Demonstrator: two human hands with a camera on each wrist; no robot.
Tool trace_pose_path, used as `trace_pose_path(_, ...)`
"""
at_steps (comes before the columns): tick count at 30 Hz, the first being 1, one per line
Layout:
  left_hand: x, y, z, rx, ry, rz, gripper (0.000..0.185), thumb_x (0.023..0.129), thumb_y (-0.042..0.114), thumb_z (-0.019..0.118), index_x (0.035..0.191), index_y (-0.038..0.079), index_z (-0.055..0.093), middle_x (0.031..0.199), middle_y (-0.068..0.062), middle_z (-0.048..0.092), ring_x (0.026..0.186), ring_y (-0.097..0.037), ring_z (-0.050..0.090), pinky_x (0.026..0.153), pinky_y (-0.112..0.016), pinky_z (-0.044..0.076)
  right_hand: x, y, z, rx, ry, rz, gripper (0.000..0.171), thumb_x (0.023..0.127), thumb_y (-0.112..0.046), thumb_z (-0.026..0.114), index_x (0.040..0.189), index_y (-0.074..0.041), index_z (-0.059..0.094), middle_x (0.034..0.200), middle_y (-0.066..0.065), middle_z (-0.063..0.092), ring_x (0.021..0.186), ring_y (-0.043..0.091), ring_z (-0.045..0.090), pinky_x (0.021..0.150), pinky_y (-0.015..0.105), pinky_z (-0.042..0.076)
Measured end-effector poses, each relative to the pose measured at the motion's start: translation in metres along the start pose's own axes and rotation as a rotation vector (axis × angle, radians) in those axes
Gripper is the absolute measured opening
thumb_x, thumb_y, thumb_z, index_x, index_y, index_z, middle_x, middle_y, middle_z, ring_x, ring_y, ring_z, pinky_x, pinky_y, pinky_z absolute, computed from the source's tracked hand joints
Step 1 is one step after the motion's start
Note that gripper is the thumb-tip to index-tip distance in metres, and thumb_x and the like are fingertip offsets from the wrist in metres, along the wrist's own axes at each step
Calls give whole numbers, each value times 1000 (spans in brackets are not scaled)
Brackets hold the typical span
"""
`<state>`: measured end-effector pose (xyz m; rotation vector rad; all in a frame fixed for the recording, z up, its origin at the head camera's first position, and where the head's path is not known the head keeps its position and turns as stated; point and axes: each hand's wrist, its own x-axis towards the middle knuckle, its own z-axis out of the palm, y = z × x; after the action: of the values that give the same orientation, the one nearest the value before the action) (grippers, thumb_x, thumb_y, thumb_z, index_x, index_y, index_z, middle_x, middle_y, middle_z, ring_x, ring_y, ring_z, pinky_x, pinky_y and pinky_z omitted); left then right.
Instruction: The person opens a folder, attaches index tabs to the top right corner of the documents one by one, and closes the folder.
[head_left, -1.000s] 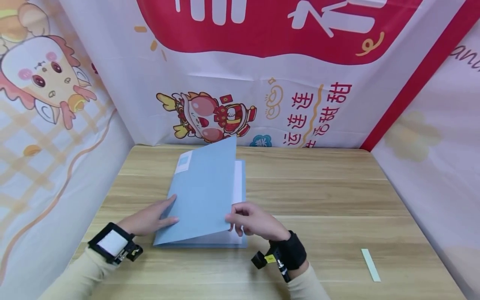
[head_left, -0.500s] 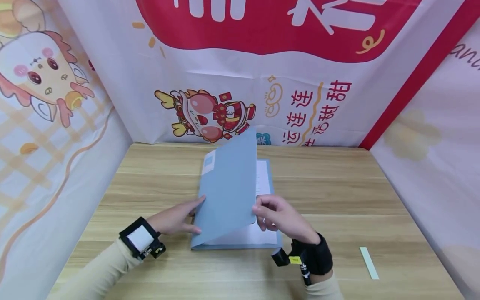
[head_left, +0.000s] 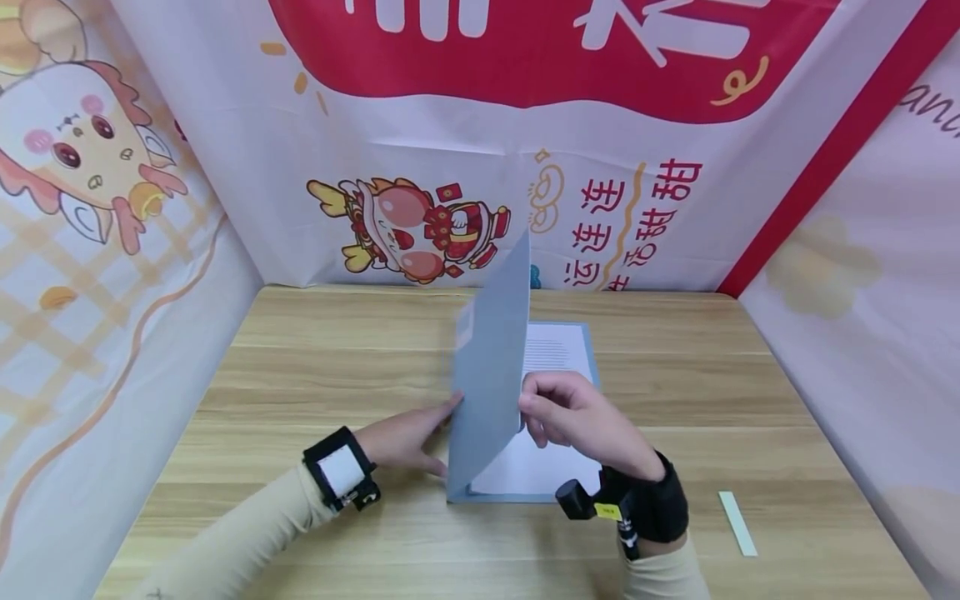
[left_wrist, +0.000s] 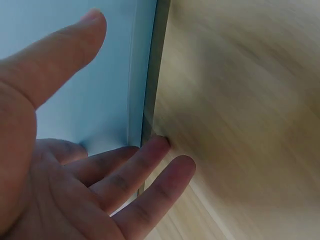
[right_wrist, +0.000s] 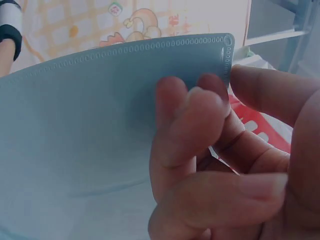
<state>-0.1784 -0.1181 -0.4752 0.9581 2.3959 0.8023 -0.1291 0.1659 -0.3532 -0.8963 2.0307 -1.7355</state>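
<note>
1. Blue folder (head_left: pixel 491 383) lies near the middle of the table (head_left: pixel 337 350), its spine toward nine o'clock, taking twelve as the table's far edge. Its cover (head_left: pixel 498 342) stands nearly upright, while the back lies flat and bears a white sheet (head_left: pixel 540 467) with lines of print toward its twelve o'clock end.

2. Right hand (head_left: pixel 581 417) pinches the cover's free edge close to the corner nearest the person, thumb and curled fingers meeting there. Gripping so far from the spine probably gives good leverage and keeps the cover from dropping onto the sheet.

3. Left hand (head_left: pixel 408 437) reaches in from about eight o'clock, fingers extended and thumb spread, touching along the spine without grasping it. Set there, it likely steadies the hinge side against the pull from the other hand.

4. On the cover's outer face, a pale label (head_left: pixel 465 325) sits toward eleven o'clock, seen at a steep slant because the cover is almost edge-on.

5. Out at four o'clock, a pale green strip (head_left: pixel 738 523) rests on the table, well apart from both hands; its position leaves the folder unobstructed.
</note>
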Motion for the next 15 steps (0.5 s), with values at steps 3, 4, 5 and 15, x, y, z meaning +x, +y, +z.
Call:
trace_pose_path(3,10,10,4,-22,-9,46,117,82,23,87,159,-7,5,158,-28,33,140,-36,46,114,-45,38,4,-5,2,-24,9,-12,27,108,-16,51,85,-4,59,70,14,55,58,23,48,49,28,37)
trace_pose_path(4,13,13,6,-27,-10,55,117,83,24,86,159,-7,3,158,-27,34,140,-35,46,115,-44,37,5,-6,3,-33,16,-14,26,107,-15,52,85,-5,59,71,14,56,59,23,49,51,28,39)
trace_pose_path(5,15,15,7,-24,-14,63,118,84,26,85,160,-6,1,158,-26,34,141,-34,45,115,-44,37,7,-8,4,-41,23,-9,26,107,-16,53,85,-6,61,72,12,56,61,23,51,54,28,40)
trace_pose_path(15,34,28,14,-211,-70,223,68,91,23,78,148,21,40,140,3,53,123,-8,49,110,-32,40,36,-24,25,-206,-25,7,24,105,-20,59,82,-12,64,74,1,54,69,20,52,65,29,44)
